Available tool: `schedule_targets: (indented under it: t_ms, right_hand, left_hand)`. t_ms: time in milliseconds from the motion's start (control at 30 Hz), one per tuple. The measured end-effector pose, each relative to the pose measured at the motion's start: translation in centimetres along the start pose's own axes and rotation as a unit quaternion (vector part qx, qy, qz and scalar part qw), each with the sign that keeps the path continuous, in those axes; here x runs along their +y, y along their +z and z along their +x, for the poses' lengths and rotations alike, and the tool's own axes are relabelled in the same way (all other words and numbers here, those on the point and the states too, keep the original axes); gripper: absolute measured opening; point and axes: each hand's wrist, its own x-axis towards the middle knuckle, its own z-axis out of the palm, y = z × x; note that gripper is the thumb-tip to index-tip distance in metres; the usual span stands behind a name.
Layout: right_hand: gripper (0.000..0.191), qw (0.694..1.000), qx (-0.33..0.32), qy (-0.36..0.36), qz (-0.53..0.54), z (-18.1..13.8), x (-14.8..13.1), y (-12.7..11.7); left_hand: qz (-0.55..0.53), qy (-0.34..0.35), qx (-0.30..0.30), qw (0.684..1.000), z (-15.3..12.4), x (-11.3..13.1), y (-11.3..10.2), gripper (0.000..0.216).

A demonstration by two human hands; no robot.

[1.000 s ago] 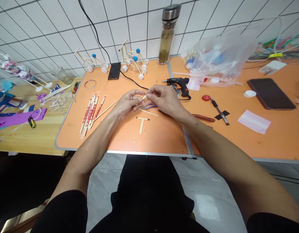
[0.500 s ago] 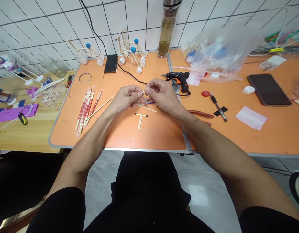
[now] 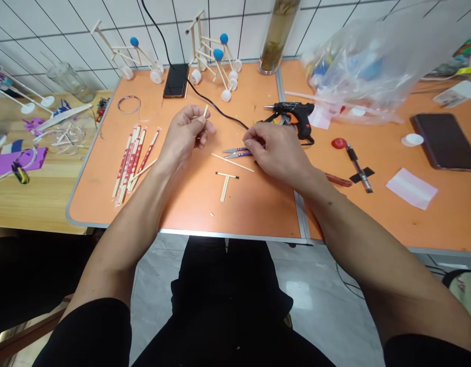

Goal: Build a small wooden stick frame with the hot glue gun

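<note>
My left hand (image 3: 187, 130) is closed around a short pale wooden stick (image 3: 205, 110), whose tip stands up between thumb and fingers. Over the handle end of purple-handled thread snips (image 3: 237, 152) is my right hand (image 3: 269, 150), its thumb and fingers curled together; the hand hides the handles, and any hold is unclear. The snips' blades point left on the orange table (image 3: 189, 209). In front of them lies a thin wooden stick (image 3: 233, 162). Nearer me, a dark-tipped stick (image 3: 227, 175) and paired short sticks (image 3: 224, 188) form a T.
Red-wrapped chopsticks (image 3: 132, 163) lie at left. Behind stand stick frames (image 3: 216, 56) with white wheels and blue balls, a phone (image 3: 176, 81) and a tea bottle (image 3: 276, 41). A glue gun (image 3: 296, 114), plastic bag (image 3: 350, 76), pen (image 3: 360, 168) and larger phone (image 3: 445, 140) are at right.
My hands have separated. The left keeps the short stick and has moved left; the right has moved to the snips' handle end. The camera view has shifted slightly.
</note>
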Motion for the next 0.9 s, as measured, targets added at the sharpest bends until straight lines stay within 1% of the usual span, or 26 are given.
schedule_targets:
  t_ms: [100, 133, 200, 333, 400, 533, 633, 733, 833, 900]
  right_hand:
    - [0.016, 0.999, -0.030, -0.015, -0.038, -0.2, 0.3, 0.3]
    - [0.018, 0.998, -0.030, -0.019, -0.046, -0.2, 0.4, 0.4]
    - [0.019, 0.998, -0.031, -0.029, -0.053, -0.3, 0.5, 0.8]
    - [0.021, 0.997, -0.021, -0.045, -0.066, -0.4, 0.8, 1.4]
    - [0.021, 0.996, -0.007, -0.055, -0.065, -0.5, 0.9, 1.6]
    - [0.020, 0.997, 0.037, -0.070, -0.027, -0.6, 0.7, 1.8]
    - [0.017, 0.995, 0.065, -0.051, 0.058, -0.8, -0.2, 1.9]
    - [0.023, 0.986, 0.059, -0.011, 0.158, -0.8, -1.1, 1.9]
    - [0.022, 0.970, 0.041, 0.014, 0.238, -0.8, -1.4, 2.0]
    - [0.020, 0.956, 0.029, 0.028, 0.289, -0.6, -1.4, 2.0]
  left_hand:
    - [0.009, -0.026, 0.044, 0.999, -0.1, 0.2, 0.3, 0.013]
    - [0.018, -0.047, 0.051, 0.997, -0.2, 0.2, 0.4, 0.014]
    - [0.032, -0.061, 0.056, 0.996, -0.4, 0.1, 0.6, 0.017]
    - [0.034, -0.042, 0.050, 0.997, -0.6, -0.2, 0.4, 0.041]
    - [0.025, -0.053, 0.049, 0.997, -0.6, -0.2, 0.2, 0.048]
    - [0.014, -0.099, 0.041, 0.994, -0.8, -0.2, 0.6, 0.037]
    - [0.017, -0.098, -0.014, 0.995, -1.6, -0.6, 1.5, 0.033]
    - [0.031, -0.084, -0.103, 0.991, -2.6, -1.0, 2.4, 0.034]
    - [0.039, -0.072, -0.178, 0.981, -3.5, -1.2, 2.9, 0.052]
    - [0.039, -0.060, -0.204, 0.976, -3.8, -1.1, 3.0, 0.062]
